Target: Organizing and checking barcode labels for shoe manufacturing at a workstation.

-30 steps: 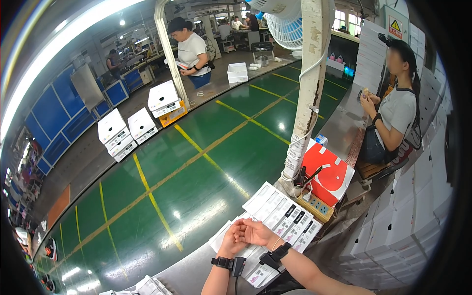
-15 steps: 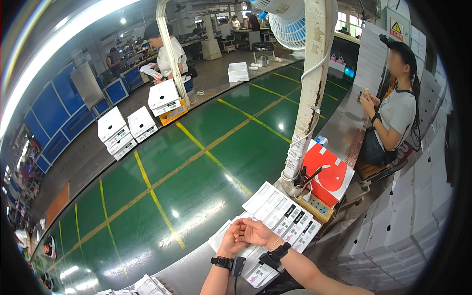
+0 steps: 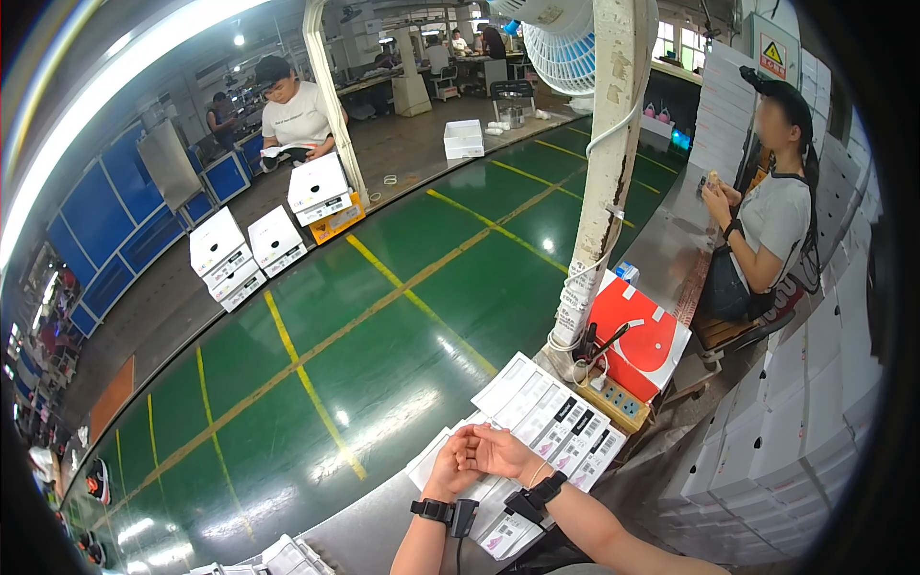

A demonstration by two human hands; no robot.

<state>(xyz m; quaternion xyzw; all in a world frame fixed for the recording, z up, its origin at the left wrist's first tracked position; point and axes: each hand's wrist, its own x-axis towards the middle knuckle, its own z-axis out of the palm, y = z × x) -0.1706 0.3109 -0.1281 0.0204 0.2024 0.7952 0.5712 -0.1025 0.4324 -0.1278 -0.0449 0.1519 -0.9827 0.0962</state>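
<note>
Far left we see white shoe boxes (image 3: 230, 257) stacked in pairs on the grey floor past the green aisle (image 3: 383, 316), more of them (image 3: 321, 192) near a person in a white shirt (image 3: 292, 115) bent over a dark item. None of that is ours.

At the lower middle, our left hand (image 3: 452, 468) sits over the desk (image 3: 364, 527), fingers curled, pressed against the right hand. We cannot tell whether it holds anything; nothing shows between the fingers. Black wristband (image 3: 433, 511) on that wrist.

Our right hand (image 3: 498, 450) lies across the left one, fingers loosely bent, touching it. No label visibly in its grip either. A second black band (image 3: 539, 494) is on that wrist.

The thing in hand: the fanned row of white label cards (image 3: 551, 422) with dark and pink print, lying flat on the desk just beside and partly under the hands, overlapping like shingles. More loose ones (image 3: 503, 537) near the forearms. Our read: the stack looks laid out and barely touched, so most of the work remains.

Right of that: a wooden tray with a power strip (image 3: 613, 401), a red-and-white shoe box (image 3: 644, 335), the column (image 3: 609, 192) with a fan (image 3: 565, 43), a seated person (image 3: 767, 230), and white boxes (image 3: 776, 460) walled up.
</note>
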